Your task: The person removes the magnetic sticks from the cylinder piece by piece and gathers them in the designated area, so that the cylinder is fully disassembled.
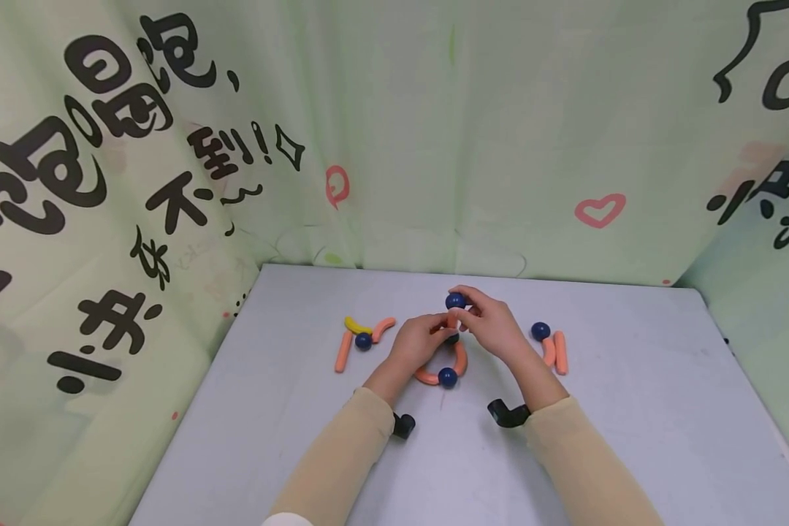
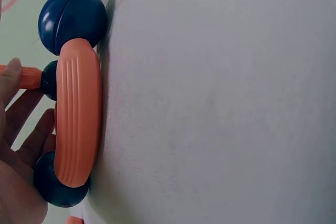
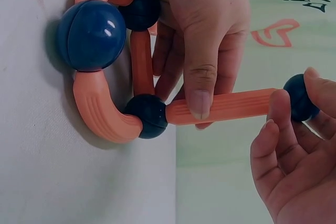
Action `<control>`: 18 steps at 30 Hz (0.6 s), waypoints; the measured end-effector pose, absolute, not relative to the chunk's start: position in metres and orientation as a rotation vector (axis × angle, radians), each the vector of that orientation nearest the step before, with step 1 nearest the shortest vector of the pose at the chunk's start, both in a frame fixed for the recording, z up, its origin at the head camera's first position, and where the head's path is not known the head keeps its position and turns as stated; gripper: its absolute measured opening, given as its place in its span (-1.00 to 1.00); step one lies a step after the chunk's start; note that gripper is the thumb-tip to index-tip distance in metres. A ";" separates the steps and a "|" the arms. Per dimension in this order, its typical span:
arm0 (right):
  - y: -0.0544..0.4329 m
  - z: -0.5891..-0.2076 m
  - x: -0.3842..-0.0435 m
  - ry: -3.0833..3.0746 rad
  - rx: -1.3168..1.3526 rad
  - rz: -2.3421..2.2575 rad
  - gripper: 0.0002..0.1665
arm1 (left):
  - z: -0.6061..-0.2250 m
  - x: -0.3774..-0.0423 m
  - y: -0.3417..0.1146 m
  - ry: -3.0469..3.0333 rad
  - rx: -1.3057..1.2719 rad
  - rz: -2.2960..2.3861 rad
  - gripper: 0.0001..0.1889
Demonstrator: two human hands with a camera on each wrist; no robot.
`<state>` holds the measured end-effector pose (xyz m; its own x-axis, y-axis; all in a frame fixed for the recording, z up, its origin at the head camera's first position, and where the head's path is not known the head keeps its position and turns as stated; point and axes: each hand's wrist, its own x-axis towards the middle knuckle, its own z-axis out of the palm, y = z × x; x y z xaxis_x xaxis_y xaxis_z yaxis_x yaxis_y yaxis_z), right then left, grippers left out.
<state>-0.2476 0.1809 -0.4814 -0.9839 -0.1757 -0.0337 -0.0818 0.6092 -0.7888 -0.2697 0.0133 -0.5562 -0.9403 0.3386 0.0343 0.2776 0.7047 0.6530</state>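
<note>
An upright orange rod [image 3: 231, 106] stands on a blue ball [image 3: 147, 116] at the far side of a ring of curved orange pieces [image 3: 102, 111] and blue balls. My left hand [image 1: 416, 340] pinches this rod between thumb and fingers. At the rod's top end, my right hand [image 1: 494, 327] pinches another blue ball [image 3: 300, 98]; ball and rod touch. The ring lies on the table, its nearest blue ball [image 1: 447, 377] towards me. A straight orange rod [image 3: 142, 62] joins two balls at the back. Left-hand fingers partly hide the ring.
Left on the white table [image 1: 289, 438] lie a yellow curved piece [image 1: 357, 327], an orange rod [image 1: 343, 352], an orange curved piece [image 1: 384, 328] and a blue ball [image 1: 364, 341]. On the right are a blue ball [image 1: 540, 331] and two orange pieces [image 1: 561, 353]. A printed curtain [image 1: 401, 146] surrounds the table.
</note>
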 end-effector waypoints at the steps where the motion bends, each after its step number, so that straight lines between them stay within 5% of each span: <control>1: 0.181 -0.481 -0.248 2.710 -0.215 -1.336 -0.47 | -0.556 -0.270 0.013 2.812 0.505 1.067 -0.57; 18: 0.203 -0.485 -0.251 2.710 -0.130 -1.407 -0.42 | -0.558 -0.270 0.012 2.772 0.449 1.116 -0.55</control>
